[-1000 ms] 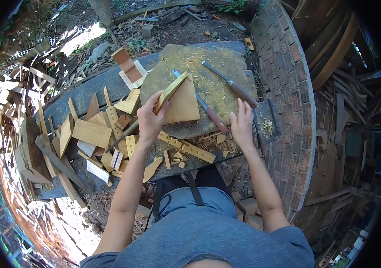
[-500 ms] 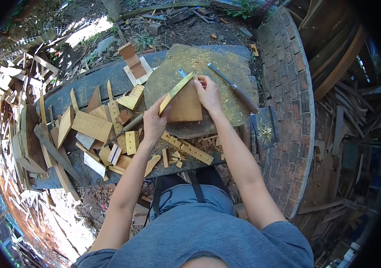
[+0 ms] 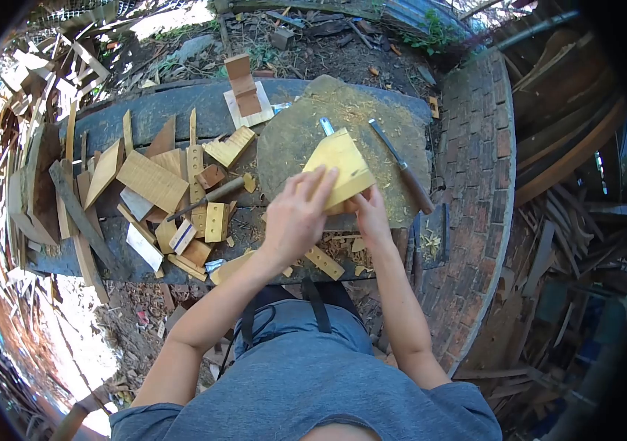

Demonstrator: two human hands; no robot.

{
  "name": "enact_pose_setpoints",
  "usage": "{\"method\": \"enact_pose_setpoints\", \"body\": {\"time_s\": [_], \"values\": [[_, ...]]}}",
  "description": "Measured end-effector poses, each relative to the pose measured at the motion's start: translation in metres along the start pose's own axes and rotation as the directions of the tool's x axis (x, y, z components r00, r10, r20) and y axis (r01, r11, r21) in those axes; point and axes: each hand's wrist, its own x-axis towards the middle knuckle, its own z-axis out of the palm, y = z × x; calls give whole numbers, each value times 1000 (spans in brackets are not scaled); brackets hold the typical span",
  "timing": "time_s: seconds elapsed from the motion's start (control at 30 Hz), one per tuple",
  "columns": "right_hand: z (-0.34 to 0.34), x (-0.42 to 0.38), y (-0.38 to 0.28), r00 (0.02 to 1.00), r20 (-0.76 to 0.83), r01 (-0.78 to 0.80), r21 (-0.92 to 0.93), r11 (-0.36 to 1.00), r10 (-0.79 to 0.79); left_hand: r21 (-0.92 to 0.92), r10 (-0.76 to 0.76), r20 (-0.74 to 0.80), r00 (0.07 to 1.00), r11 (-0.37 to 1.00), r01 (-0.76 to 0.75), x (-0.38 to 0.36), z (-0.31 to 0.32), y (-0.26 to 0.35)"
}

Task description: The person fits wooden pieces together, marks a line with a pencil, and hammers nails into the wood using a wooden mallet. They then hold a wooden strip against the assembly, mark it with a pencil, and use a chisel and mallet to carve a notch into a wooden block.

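Note:
A pale yellow wooden board (image 3: 337,156) is held above a broad, chip-strewn wooden slab (image 3: 284,136), its wide face turned up toward me. My left hand (image 3: 295,213) lies over its left side with the fingers across the face. My right hand (image 3: 371,213) grips the near right corner, its fingertips partly hidden beneath. A chisel (image 3: 404,167) with a brown handle rests on the slab, right of the board. Behind the board's far edge a bluish metal blade (image 3: 327,126) shows; the rest of that tool is covered.
Left on the dark bench (image 3: 181,95) lie many wood offcuts, a drilled wooden block (image 3: 216,222) and a thin dark-shafted tool (image 3: 218,192). A hinged-looking brown wooden piece (image 3: 244,88) stands at the back. A brick wall (image 3: 479,169) borders the right side.
The board has turned from edge-on to face-up and come nearer the slab's front. My left hand has moved onto its face; my right hand has dropped to the near corner.

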Motion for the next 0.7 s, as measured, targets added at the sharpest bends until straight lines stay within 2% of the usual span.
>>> {"method": "enact_pose_setpoints", "body": {"time_s": [0.03, 0.07, 0.13, 0.2, 0.27, 0.33, 0.37, 0.4, 0.43, 0.47, 0.53, 0.6, 0.67, 0.7], "values": [[-1, -3, -3, 1000, 19, 22, -107, 994, -20, 17, 26, -17, 1000, 1000, -26, 0, 2, 7], [-2, -5, 0, 1000, 24, 23, -114, 993, -20, 34, 51, -32, 998, 998, -50, 1, 2, 13], [-1, -9, 8, 991, -15, 130, -117, 985, -132, 34, 42, -24, 999, 999, -41, 3, -1, 19], [-4, -11, 11, 987, -8, 159, -103, 982, -161, -73, -1, 70, 998, 997, 6, 6, -4, 21], [-5, -17, 14, 982, -9, 187, -81, 979, -188, -119, 7, 80, 997, 993, 2, 13, -11, 27], [-6, -25, 15, 908, 132, 418, -359, 835, -398, -163, 29, 92, 995, 987, -13, 25, -15, 27], [-6, -31, 17, 909, 125, 415, -360, 836, -398, -137, 65, 93, 994, 989, -51, 30, -15, 25], [-4, -38, 17, 867, 186, 481, -558, 676, -463, -113, 102, 97, 990, 989, -91, 37, -15, 24], [-1, -44, 18, 824, 260, 514, -717, 471, -504, -135, 112, 180, 977, 987, -88, 48, -24, 24], [2, -47, 20, 828, 246, 504, -721, 476, -504, -157, 124, 262, 957, 984, -84, 60, -35, 26], [12, -48, 25, 825, 207, 461, -784, 415, -525, -159, 159, 275, 948, 980, -118, 77, -46, 24], [20, -46, 32, 816, 157, 443, -789, 426, -557, -169, 119, 358, 926, 984, -61, 91, -64, 21], [24, -43, 34, 794, 208, 528, -702, 478, -572, -147, 98, 376, 922, 988, -45, 100, -80, 17], [25, -48, 39, 760, 131, 514, -721, 465, -637, -156, 131, 309, 942, 984, -86, 100, -82, 10]]}}
